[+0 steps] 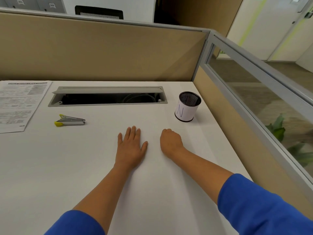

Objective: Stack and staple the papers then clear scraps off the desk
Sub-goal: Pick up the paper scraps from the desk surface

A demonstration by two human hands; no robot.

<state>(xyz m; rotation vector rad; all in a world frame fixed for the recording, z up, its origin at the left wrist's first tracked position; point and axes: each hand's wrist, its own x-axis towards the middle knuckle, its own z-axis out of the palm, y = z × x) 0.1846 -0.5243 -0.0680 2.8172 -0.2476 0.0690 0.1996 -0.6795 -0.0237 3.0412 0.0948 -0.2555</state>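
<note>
Printed papers [18, 104] lie flat at the far left of the white desk [50, 167], partly cut off by the frame edge. A silver stapler with yellow ends [69, 120] rests on the desk just right of the papers. My left hand [130, 146] lies flat, palm down, fingers spread, in the middle of the desk and holds nothing. My right hand [171, 141] rests beside it with the fingers curled into a loose fist; whether anything is inside it is hidden. No scraps show on the desk.
A black mesh cup wrapped in white paper [187, 106] stands at the back right. An open grey cable tray [108, 96] is sunk into the desk at the back. Tan partition walls [101, 53] close the back and right sides.
</note>
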